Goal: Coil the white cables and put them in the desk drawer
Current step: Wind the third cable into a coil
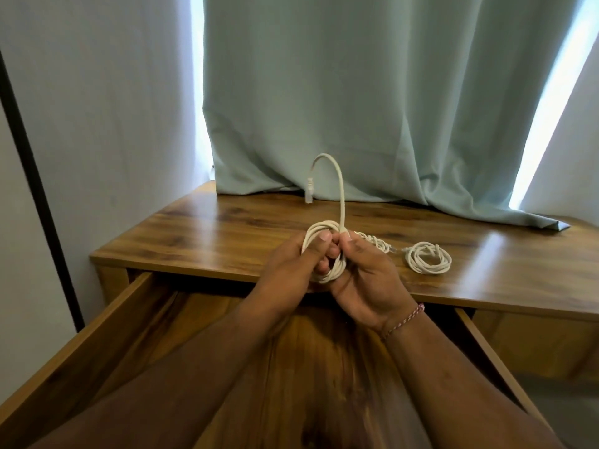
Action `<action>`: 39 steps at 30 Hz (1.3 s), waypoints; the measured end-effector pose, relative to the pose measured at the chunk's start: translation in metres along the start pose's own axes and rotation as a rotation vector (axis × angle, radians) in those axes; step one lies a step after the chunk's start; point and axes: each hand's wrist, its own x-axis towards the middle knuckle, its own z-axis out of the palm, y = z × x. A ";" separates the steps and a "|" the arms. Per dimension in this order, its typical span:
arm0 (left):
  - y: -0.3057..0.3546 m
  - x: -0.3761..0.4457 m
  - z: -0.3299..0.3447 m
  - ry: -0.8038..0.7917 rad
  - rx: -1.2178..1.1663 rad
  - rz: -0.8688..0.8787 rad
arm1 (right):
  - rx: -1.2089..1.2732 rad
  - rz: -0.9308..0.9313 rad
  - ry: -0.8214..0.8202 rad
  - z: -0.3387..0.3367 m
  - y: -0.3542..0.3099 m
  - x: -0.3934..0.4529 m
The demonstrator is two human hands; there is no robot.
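Cable coil point(325, 254): white, held over worktop point(227, 234) front edge, above open drawer point(136, 322).
Left hand point(288, 267): fingers curled through the loops, thumb on top.
Right hand point(366, 273): fingers pinch the wrap; fingertips partly hidden by coil.
Free end: arcs up, plug point(309, 189) hangs down.
Second coil point(428, 257): on worktop, right.
Third cable point(376, 242): mostly hidden behind right hand.
Drawer: bottom edge cut off, arms cover much of it.

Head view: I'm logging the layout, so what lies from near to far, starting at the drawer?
Open drawer → coil held in both hands → desk top → curtain.
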 end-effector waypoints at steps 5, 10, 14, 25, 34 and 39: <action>-0.009 0.008 0.001 0.190 0.034 -0.036 | -0.319 0.032 0.129 0.002 0.008 0.005; -0.012 0.014 -0.003 0.351 0.172 0.087 | -0.959 -0.167 0.305 0.016 0.018 0.010; -0.010 0.012 -0.008 0.417 0.106 0.039 | -1.090 -0.131 0.379 0.008 0.020 0.009; 0.002 0.007 0.007 0.418 -0.237 -0.079 | -0.879 -0.147 0.433 0.014 0.043 0.010; 0.007 0.007 -0.025 0.394 0.115 -0.046 | -1.048 -0.006 0.474 0.026 0.052 0.006; 0.015 0.011 -0.035 0.453 0.077 -0.004 | -0.667 -0.022 0.597 0.030 0.029 0.008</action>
